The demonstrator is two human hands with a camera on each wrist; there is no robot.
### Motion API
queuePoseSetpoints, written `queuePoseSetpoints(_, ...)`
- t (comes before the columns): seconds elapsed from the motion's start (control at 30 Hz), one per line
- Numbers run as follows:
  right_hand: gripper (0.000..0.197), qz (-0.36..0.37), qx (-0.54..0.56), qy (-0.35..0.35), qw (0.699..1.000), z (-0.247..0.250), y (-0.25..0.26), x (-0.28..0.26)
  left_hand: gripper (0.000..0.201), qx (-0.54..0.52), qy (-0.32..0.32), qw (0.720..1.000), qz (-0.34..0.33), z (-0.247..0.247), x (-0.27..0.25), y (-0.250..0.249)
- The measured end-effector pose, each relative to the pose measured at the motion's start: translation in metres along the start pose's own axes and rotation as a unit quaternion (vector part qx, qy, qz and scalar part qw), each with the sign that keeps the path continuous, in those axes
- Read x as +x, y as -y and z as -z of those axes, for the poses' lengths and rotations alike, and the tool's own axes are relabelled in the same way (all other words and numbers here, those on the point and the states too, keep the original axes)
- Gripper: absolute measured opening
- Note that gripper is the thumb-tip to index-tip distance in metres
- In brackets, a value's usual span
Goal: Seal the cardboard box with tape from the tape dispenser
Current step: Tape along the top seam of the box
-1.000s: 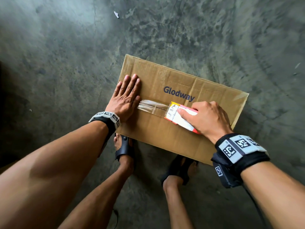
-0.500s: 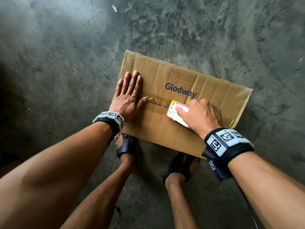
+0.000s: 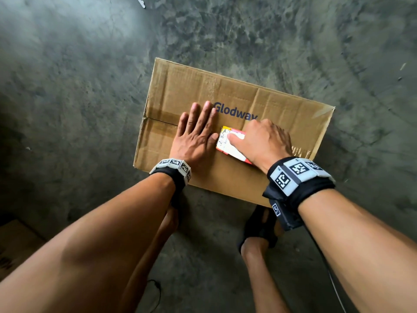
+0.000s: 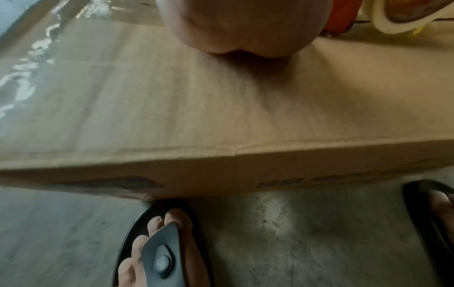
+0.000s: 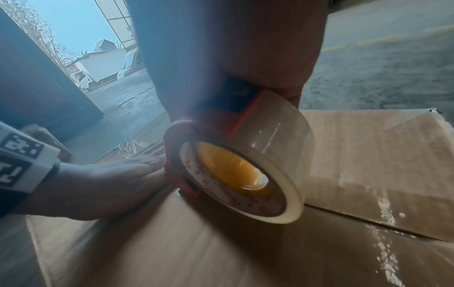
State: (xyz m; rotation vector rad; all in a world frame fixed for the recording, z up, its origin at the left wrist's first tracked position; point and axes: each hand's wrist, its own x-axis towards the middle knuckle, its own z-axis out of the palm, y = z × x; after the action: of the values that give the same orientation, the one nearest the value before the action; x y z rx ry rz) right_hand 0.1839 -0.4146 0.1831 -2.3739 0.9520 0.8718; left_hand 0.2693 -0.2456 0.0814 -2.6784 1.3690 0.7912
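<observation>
Two hands are down on the cardboard box (image 3: 228, 93), which sits on the concrete floor (image 3: 67, 86) right in front of the person's sandalled feet (image 3: 259, 229). Left hand (image 3: 195, 137) lies flat on the lid, fingers straight and spread, palm pressing over the centre seam, fingertips just reaching the blue "Glodway" print (image 3: 234, 114). Right hand (image 3: 262, 141) is wrapped around the tape dispenser (image 3: 228, 143), fingers curled over its red and white body, forefinger stretched along the top. Dispenser's front edge sits just beside the left thumb, close to touching; I can't tell if they actually meet. From the right wrist view, the clear tape roll (image 5: 267, 161) with its yellow core hangs under the palm, tilted, low over the lid. Shiny tape (image 3: 301, 152) already lies on the seam at the right end of the box, wrinkled. Another glossy strip (image 4: 22, 81) glints on the lid in the left wrist view.
</observation>
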Motion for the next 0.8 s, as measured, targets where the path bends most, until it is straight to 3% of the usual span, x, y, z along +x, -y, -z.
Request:
queuePoseSetpoints(0.27, 0.051, 0.005, 0.049, 0.025, 0.998, 0.013, -0.014, -0.001, 0.064, 0.008, 0.013, 1.000, 0.008, 0.005, 0.000, -0.001)
queuePoseSetpoints(0.43, 0.048, 0.032, 0.030, 0.040, 0.998, 0.021, -0.055, -0.017, 0.064, 0.000, 0.029, 1.000, 0.009, 0.010, -0.001, -0.002)
queuePoseSetpoints(0.6, 0.058, 0.009, -0.001, 0.039, 0.999, 0.033, -0.107, -0.033, 0.064, -0.004, 0.046, 0.999, 0.018, 0.012, 0.001, -0.005)
queuePoseSetpoints(0.8, 0.056, -0.013, -0.013, 0.038, 0.999, 0.021, -0.107, -0.032, 0.064, -0.003, 0.048, 0.999, 0.020, 0.010, 0.001, -0.005)
